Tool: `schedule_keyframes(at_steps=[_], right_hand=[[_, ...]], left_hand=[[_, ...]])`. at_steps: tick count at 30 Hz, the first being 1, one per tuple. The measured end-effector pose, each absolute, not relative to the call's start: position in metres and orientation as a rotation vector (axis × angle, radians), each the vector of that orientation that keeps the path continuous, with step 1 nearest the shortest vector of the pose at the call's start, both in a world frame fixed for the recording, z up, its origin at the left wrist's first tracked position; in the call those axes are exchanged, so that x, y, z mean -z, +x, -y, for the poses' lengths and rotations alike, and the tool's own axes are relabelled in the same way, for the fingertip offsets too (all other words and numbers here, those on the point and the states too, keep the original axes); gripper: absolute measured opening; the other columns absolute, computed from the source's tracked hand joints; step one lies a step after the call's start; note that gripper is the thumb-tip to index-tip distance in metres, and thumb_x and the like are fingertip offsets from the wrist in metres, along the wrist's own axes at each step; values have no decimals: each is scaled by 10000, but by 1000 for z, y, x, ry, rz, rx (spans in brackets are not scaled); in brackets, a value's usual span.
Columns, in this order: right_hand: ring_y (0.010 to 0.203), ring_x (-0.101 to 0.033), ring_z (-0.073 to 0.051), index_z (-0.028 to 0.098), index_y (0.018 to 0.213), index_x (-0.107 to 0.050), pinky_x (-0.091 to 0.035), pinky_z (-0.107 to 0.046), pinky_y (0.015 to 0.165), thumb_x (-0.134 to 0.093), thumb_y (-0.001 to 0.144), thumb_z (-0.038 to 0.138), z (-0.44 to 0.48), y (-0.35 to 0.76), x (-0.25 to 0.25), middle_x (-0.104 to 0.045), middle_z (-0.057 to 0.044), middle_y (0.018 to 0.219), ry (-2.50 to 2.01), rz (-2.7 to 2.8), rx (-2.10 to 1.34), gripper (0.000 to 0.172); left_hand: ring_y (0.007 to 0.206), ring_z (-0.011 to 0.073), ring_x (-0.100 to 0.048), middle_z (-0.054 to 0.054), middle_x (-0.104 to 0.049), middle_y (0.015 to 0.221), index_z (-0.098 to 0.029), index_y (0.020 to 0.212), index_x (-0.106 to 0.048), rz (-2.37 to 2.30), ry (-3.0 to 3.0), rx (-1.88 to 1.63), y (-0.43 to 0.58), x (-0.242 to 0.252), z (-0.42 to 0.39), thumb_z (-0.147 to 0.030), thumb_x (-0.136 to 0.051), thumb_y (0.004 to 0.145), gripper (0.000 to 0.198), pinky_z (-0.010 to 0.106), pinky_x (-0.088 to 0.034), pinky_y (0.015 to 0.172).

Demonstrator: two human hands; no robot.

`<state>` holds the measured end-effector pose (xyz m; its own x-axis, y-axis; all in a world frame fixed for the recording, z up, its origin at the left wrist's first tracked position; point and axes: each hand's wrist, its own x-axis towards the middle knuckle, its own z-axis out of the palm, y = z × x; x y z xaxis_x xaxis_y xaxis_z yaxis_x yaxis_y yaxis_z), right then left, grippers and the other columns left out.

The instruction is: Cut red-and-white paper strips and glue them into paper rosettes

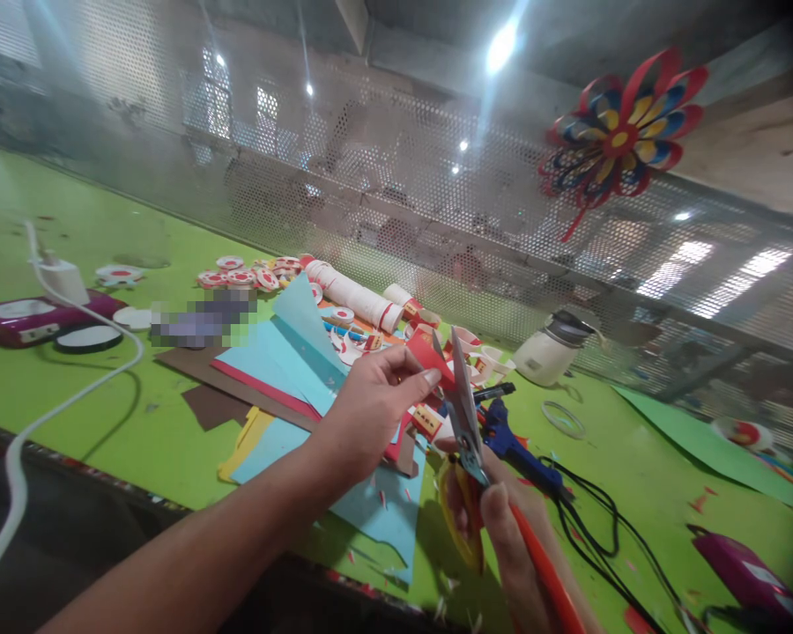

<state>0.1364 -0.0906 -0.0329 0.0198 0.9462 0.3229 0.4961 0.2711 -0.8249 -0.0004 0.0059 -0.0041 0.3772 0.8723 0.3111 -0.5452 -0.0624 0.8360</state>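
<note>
Green table [151, 445]; left hand [374, 401] grip pinching one red paper piece [428, 354]; right hand [500, 539] grip wrapped round one scissors pair [464, 409].

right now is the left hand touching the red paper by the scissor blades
Touching: the head view shows the left hand pinching the red paper between thumb and fingers, with no gap at the grip.
</note>
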Motion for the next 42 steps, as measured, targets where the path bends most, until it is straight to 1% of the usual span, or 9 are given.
schedule_keyframes(at_steps=[6,9,13,17,20,27,34,42], right_hand=[[509,-376,-127,178,1056,-569,-300,-255,483,-281,879,636,92,133,33,-421,28,583,-1349,1575,-621,570],[485,-380,-133,182,1063,-574,-306,-252,452,-276,874,644,91,133,36,-411,27,567,-1331,1546,-663,581],[474,-413,-140,208,1082,-578,-329,-247,419,-288,860,657,91,135,39,-455,10,585,-1313,1499,-745,579],[488,-415,-127,209,1095,-576,-339,-236,431,-313,856,657,91,136,41,-472,11,605,-1307,1451,-780,571],[503,-418,-121,203,1102,-574,-340,-231,442,-318,857,657,91,135,41,-471,12,613,-1303,1450,-799,575],[504,-407,-124,198,1111,-561,-338,-239,447,-301,857,663,91,136,39,-456,15,615,-1318,1466,-820,591],[488,-423,-128,209,1081,-571,-341,-237,427,-294,857,663,90,137,38,-473,14,606,-1330,1487,-784,578],[475,-404,-118,191,1029,-585,-323,-236,427,-310,858,656,93,134,35,-443,23,583,-1328,1490,-762,567]], left_hand=[[653,127,-567,15,-609,659,-135,648,-597,-396,1052,-1213,2,3,-4,-219,-672,716,131,296,-446,703],[654,126,-563,16,-611,654,-134,645,-597,-392,1030,-1235,3,4,-3,-219,-681,708,135,301,-447,713],[661,127,-561,17,-613,662,-135,649,-591,-375,991,-1235,6,4,-1,-223,-678,715,141,312,-451,728],[676,123,-561,18,-610,679,-131,684,-608,-354,974,-1241,7,5,0,-205,-667,723,103,318,-450,762],[678,126,-565,21,-616,692,-131,705,-615,-357,971,-1233,7,5,0,-205,-664,724,90,314,-451,752],[668,134,-571,18,-609,675,-133,684,-602,-381,991,-1223,7,6,-3,-227,-680,707,125,313,-458,723],[671,136,-580,16,-611,664,-135,674,-597,-369,995,-1232,7,6,-3,-236,-681,706,135,315,-462,729],[653,121,-565,10,-599,653,-133,636,-581,-369,1004,-1239,6,5,-3,-204,-674,706,137,306,-459,731]])
